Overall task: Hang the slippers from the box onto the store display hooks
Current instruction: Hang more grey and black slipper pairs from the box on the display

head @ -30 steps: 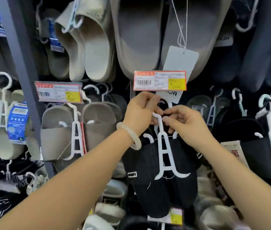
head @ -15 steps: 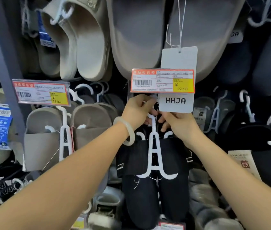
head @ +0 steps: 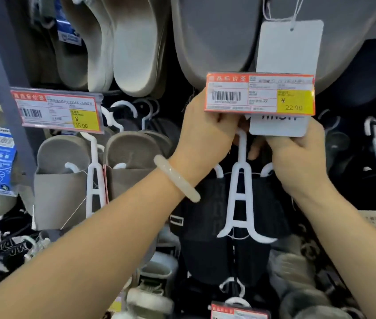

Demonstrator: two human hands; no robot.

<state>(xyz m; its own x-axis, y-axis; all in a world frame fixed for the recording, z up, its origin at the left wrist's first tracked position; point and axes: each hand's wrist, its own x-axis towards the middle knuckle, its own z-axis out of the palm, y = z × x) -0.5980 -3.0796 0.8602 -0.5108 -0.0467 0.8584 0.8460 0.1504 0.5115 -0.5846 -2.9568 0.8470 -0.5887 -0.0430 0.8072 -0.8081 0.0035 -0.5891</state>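
Note:
A pair of black slippers [head: 207, 217] hangs on a white plastic hanger [head: 241, 199] in the middle of the head view. My left hand [head: 205, 132], with a pale bangle on its wrist, grips the top of the hanger's stem just under an orange price label [head: 259, 94]. On the other side of the stem my right hand [head: 297, 155] pinches it as well. The hanger's hook and the display hook are hidden behind the label and a white tag [head: 283, 65].
Taupe slippers [head: 62, 180] on a white hanger hang to the left under a second price label [head: 58, 110]. Large grey slippers [head: 212, 38] hang above. More dark slippers [head: 366, 180] fill the right; several pale ones [head: 150, 298] sit below. A grey upright post [head: 3, 72] stands at far left.
Both hands have lifted the hanger with the black slippers up, so its top now sits behind the price label. The view has moved closer to the display.

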